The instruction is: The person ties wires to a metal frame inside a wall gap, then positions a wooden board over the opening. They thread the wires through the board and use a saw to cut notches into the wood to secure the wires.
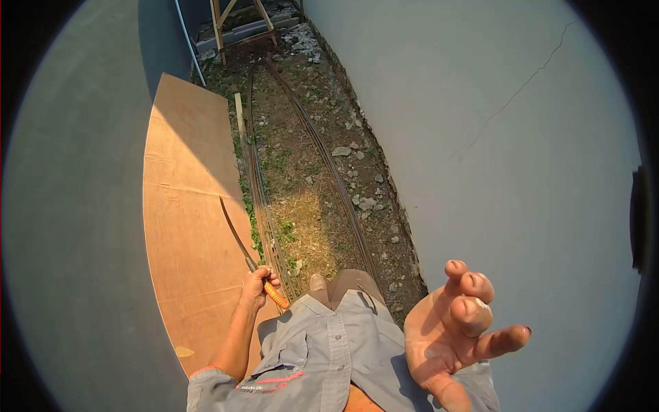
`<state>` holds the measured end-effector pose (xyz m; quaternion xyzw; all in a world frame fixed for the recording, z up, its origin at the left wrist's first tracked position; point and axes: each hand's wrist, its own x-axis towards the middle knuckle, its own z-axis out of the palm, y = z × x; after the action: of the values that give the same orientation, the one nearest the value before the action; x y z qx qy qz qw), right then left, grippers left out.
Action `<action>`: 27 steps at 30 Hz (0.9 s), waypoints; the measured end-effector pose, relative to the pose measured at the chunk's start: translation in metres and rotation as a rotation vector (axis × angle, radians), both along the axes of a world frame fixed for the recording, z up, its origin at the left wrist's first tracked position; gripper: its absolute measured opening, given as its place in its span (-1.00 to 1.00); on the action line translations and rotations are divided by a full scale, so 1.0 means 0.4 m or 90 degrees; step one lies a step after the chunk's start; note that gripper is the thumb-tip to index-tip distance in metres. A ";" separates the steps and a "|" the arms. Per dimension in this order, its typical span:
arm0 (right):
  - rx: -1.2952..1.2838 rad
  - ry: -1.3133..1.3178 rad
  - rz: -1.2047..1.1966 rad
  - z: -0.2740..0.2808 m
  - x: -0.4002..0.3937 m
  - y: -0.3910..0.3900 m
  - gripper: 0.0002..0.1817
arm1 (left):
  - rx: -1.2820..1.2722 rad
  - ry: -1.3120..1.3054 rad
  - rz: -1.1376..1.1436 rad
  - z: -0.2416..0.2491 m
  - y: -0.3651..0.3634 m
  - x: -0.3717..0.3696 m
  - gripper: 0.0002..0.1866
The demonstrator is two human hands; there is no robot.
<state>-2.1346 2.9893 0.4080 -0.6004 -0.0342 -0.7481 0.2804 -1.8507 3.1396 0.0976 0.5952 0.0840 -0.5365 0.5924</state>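
On the left, my left hand [258, 285] is closed around a long, slightly curved tool with a dark, narrow shaft [235, 231] and an orange, ridged grip [276, 295]. Its thin end points up and away from me, in front of a brown plywood sheet [192, 220]. Raised close to the camera at the lower right, my right hand [453, 336] shows its palm, with fingers partly curled and apart, holding nothing. Behind that hand are my grey shirt [336, 343] and the pale wall.
Bundles of long steel bars [322, 147] lie along the narrow strip of soil, grass and stones. A wooden stick [239, 117] lies beside the plywood. A wooden frame [240, 31] stands at the far end. A cracked pale wall [480, 172] borders the right, a grey wall [75, 206] the left.
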 end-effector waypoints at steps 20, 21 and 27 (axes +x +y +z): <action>0.056 -0.263 0.340 -0.092 0.730 -1.057 -0.18 | 0.335 0.049 -0.074 -0.163 -0.564 0.987 -0.97; 0.064 -0.275 0.367 -0.097 0.765 -1.086 -0.19 | 0.386 0.052 -0.062 -0.176 -0.574 1.023 -0.97; 0.086 -0.292 0.556 -0.201 0.802 -1.286 -0.25 | 0.434 0.111 -0.105 -0.355 -0.811 1.190 -0.97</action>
<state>-1.8136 2.4748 0.3275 -0.3306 -0.2943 -0.6742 0.5912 -1.3748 2.8151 -0.0445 0.7150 0.2601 -0.5725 0.3056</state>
